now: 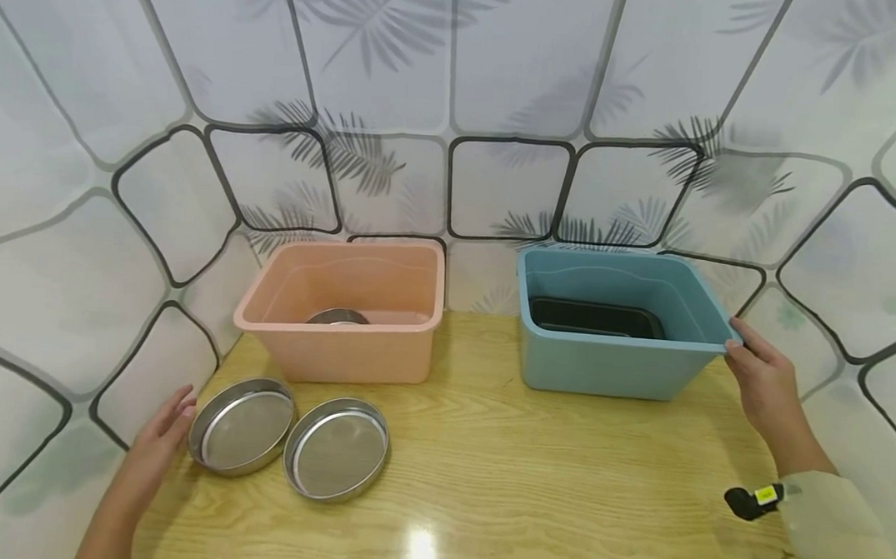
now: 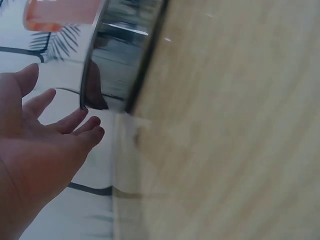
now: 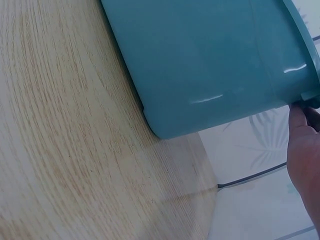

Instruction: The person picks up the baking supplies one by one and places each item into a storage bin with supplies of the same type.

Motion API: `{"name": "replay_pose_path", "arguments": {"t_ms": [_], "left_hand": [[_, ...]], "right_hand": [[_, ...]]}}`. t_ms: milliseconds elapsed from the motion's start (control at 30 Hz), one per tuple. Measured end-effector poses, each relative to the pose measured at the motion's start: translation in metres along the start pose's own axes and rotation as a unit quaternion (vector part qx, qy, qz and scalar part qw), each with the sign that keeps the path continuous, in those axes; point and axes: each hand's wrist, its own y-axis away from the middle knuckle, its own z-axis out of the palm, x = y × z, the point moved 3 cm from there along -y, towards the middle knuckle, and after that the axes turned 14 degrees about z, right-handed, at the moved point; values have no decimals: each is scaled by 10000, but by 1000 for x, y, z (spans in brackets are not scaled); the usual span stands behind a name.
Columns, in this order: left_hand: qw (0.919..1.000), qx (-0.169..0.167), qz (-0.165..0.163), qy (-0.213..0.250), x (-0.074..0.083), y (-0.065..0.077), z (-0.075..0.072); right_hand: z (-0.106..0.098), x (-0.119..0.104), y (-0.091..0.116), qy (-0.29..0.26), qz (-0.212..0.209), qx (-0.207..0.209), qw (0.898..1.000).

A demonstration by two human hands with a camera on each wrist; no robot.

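In the head view my left hand [image 1: 157, 442] is beside the left of two round metal sieves, its fingers loosely spread at the rim. That left sieve [image 1: 242, 427] lies on the table with a shiny steel wall and what looks like a fine mesh bottom. Close to its right is the second sieve [image 1: 337, 451]. The left wrist view shows my fingertips at the sieve's wall [image 2: 117, 60]; whether they touch cannot be told. My right hand [image 1: 768, 381] pinches the rim of a blue plastic bin [image 1: 602, 368] at its front right corner.
A pink plastic bin [image 1: 355, 355] stands behind the sieves, with a round metal item [image 1: 339, 316] partly visible inside. A black tray-like item [image 1: 596, 318] lies in the blue bin. Patterned cloth [image 1: 512, 186] walls the wooden table [image 1: 485, 465] at the back and sides.
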Motion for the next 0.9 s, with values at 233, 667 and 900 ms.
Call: {"name": "replay_pose_path", "arguments": {"t_ms": [233,667,900], "left_hand": [[9987,-346,-263,280,-14,8,4],[9979,-575,-221,181,-20,8,12],[9975,-670,-231,10,-22,8,13]], "right_hand": [[0,1,-2,36,64,63,10000],[1,2,-2,-122,-47,-105,9999],[1,3,-1,-25,-28,-45,10000]]}}
